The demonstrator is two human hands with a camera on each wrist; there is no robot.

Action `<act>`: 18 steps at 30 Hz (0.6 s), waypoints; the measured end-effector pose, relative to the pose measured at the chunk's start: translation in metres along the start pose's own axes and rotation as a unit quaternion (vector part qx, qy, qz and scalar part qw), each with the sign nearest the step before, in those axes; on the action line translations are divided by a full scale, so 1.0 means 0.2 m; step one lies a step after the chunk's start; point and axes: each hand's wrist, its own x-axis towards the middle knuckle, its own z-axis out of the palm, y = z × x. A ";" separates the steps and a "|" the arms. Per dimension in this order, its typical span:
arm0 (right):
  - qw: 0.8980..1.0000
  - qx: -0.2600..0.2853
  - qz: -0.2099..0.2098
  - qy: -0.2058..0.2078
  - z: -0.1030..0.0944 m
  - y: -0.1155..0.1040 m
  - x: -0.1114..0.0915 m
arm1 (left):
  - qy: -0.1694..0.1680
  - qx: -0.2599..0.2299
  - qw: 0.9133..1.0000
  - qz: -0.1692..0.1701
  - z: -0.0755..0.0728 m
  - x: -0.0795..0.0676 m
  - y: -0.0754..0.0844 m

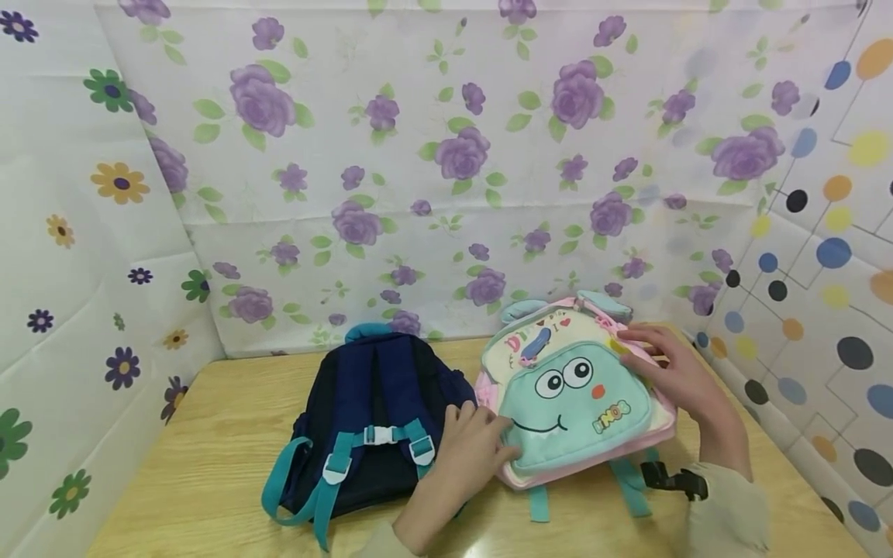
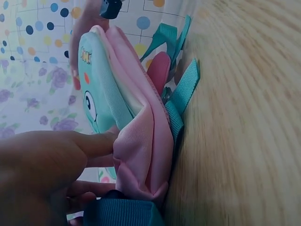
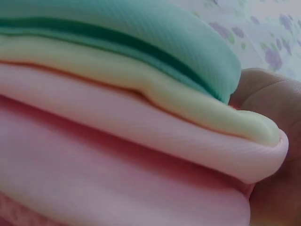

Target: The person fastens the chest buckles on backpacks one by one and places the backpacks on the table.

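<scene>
A pastel backpack in mint, cream and pink, with a cartoon face on its front, leans on the table facing me. My left hand holds its lower left side. In the left wrist view, the fingers press at the pink side pocket, which puckers under them. My right hand grips the upper right edge, thumb and forefinger over the front near a yellow zipper pull. The right wrist view shows the palm against the bag's side; the other fingertips are hidden.
Left of my left hand, a navy backpack lies with its shoulder straps up, teal webbing trailing over the wooden table. Teal straps stick out under the pastel backpack. Flowered and dotted cloth walls the table at the back and sides.
</scene>
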 end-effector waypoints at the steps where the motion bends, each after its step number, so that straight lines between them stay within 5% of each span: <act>1: 1.000 -0.011 -0.001 0.005 0.00 -0.01 0.00 | -0.002 0.012 1.000 0.002 0.00 0.00 0.01; 8: 0.999 -0.037 -0.003 0.022 -0.01 -0.06 -0.01 | -0.027 0.044 0.998 0.022 0.00 0.04 0.05; 18: 0.999 -0.043 -0.024 0.014 0.00 -0.17 0.02 | -0.072 -0.005 0.997 -0.001 -0.01 0.05 0.06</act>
